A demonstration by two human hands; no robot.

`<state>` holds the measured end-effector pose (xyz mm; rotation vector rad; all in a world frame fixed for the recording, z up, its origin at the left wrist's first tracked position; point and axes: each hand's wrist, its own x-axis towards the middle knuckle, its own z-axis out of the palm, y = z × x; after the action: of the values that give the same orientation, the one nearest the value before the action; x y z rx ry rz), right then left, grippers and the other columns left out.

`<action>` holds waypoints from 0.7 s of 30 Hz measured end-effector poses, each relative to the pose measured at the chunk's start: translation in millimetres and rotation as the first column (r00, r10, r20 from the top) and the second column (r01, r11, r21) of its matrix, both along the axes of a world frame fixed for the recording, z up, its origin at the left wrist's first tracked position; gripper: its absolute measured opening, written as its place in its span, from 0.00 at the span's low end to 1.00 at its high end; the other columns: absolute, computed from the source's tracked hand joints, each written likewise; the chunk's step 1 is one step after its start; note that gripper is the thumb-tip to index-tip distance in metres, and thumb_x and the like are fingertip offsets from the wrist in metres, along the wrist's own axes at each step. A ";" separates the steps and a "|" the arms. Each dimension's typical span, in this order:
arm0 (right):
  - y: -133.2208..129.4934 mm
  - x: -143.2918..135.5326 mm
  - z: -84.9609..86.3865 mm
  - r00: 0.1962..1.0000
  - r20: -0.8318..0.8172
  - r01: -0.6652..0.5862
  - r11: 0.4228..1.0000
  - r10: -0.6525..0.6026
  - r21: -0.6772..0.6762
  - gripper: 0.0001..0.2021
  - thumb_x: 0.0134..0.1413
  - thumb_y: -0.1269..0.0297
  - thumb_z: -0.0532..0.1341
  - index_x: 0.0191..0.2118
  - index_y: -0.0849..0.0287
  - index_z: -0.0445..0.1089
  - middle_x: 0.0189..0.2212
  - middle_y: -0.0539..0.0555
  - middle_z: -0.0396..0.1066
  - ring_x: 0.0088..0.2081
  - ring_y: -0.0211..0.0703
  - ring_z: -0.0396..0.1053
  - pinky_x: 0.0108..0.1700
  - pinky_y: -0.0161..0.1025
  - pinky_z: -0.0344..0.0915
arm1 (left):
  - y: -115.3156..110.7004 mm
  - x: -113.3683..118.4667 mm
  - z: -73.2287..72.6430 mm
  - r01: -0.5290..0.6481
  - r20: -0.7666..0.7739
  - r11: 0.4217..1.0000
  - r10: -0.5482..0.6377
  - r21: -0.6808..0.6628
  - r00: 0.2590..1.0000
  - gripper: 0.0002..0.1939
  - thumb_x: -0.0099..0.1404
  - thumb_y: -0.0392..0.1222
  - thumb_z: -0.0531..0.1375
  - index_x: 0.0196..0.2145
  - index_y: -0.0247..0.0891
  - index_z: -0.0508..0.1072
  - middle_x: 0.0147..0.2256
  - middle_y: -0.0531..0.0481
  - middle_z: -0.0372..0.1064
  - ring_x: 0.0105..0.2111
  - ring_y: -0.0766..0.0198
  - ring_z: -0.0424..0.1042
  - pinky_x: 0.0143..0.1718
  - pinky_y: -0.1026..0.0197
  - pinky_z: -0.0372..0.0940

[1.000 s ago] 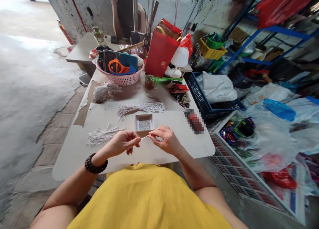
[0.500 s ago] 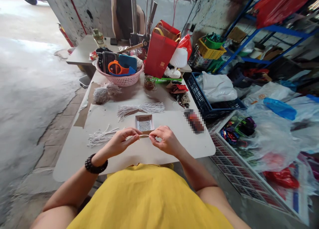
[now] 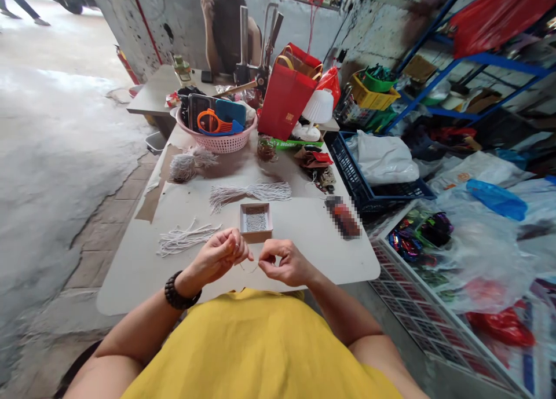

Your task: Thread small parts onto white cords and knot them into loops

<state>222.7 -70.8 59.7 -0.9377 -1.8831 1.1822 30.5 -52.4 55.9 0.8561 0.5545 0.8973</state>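
Observation:
A thin pale cord (image 3: 249, 270) hangs in a small loop between my two hands, above the front of the white table (image 3: 330, 266). My left hand (image 3: 221, 253) is closed, its fingertips pinching one end of the cord. Thumb and forefinger of my right hand (image 3: 284, 262) pinch the other end. Just beyond the hands stands a small open box (image 3: 256, 235) holding many tiny silvery pieces. Left of it lies a loose bunch of white cords (image 3: 185, 240). A longer bundle of white cords (image 3: 252, 194) lies behind the box.
At the back are a pink basket (image 3: 217, 143) of tools, a red paper bag (image 3: 286, 98), a white lamp (image 3: 318, 109) and a glass jar (image 3: 266, 149). A grey-white string bundle (image 3: 185, 166) lies at left. Crates (image 3: 360, 179) and plastic bags stand at right.
My hands have come closer to my body and my left hand has turned upward. The cord, nearly straight before, now sags in a loop. The view has shifted slightly.

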 end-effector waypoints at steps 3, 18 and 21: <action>-4.6 -1.7 -2.1 0.998 -0.063 -0.006 0.989 -0.004 -0.148 0.08 0.49 0.68 0.61 0.22 0.59 0.66 0.19 0.47 0.61 0.21 0.32 0.57 0.24 0.32 0.55 | -6.0 -2.3 2.6 -0.026 -0.007 1.000 0.026 0.012 1.000 0.26 0.56 0.61 0.66 0.20 0.39 0.59 0.15 0.60 0.53 0.17 0.71 0.55 0.33 0.56 0.66; 10.6 2.9 -10.7 0.902 -0.358 -0.016 0.810 -0.241 -0.586 0.19 0.44 0.47 0.70 0.27 0.61 0.73 0.19 0.48 0.67 0.21 0.32 0.59 0.25 0.33 0.55 | 10.2 -7.5 -18.9 -0.071 -0.243 0.980 0.024 -0.184 0.970 0.19 0.58 0.54 0.65 0.34 0.37 0.66 0.22 0.58 0.63 0.13 0.80 0.46 0.13 0.73 0.42; 12.7 4.1 -14.2 0.889 -0.373 -0.015 0.796 -0.267 -0.606 0.19 0.44 0.48 0.70 0.26 0.61 0.72 0.18 0.47 0.65 0.20 0.31 0.57 0.24 0.33 0.53 | 11.5 -10.7 -21.7 -0.122 -0.308 0.991 0.099 -0.058 0.946 0.17 0.55 0.50 0.68 0.31 0.38 0.67 0.30 0.55 0.66 0.16 0.79 0.49 0.15 0.73 0.46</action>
<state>226.8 -58.1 45.5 -0.9863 -1.0644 1.7789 19.8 -40.9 34.2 0.9071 0.9081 0.8441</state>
